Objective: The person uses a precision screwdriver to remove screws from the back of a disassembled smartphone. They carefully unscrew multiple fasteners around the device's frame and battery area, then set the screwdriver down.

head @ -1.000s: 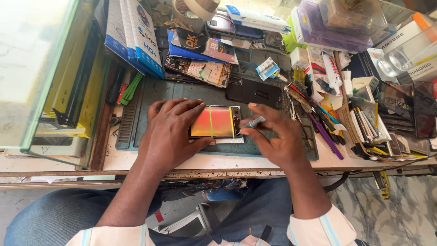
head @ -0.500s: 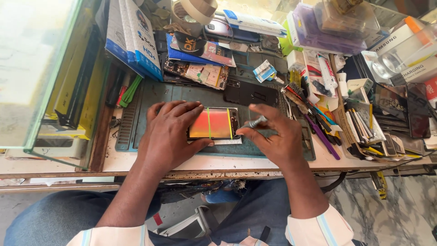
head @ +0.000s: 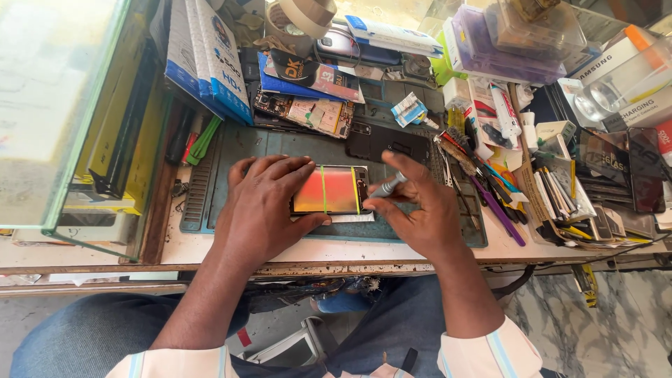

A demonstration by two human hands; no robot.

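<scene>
Left hand (head: 269, 203) presses flat, fingers spread, on a glowing orange phone screen (head: 329, 190) lying on a teal work mat (head: 280, 143). Right hand (head: 416, 206) pinches a grey tool (head: 387, 186) at the screen's right edge; a slip could crack the glass.

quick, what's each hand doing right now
Left hand: laid flat, fingers pressing on the phone lying on the work mat.
Right hand: closed around a thin grey tool, tip at the phone's right end.
</scene>
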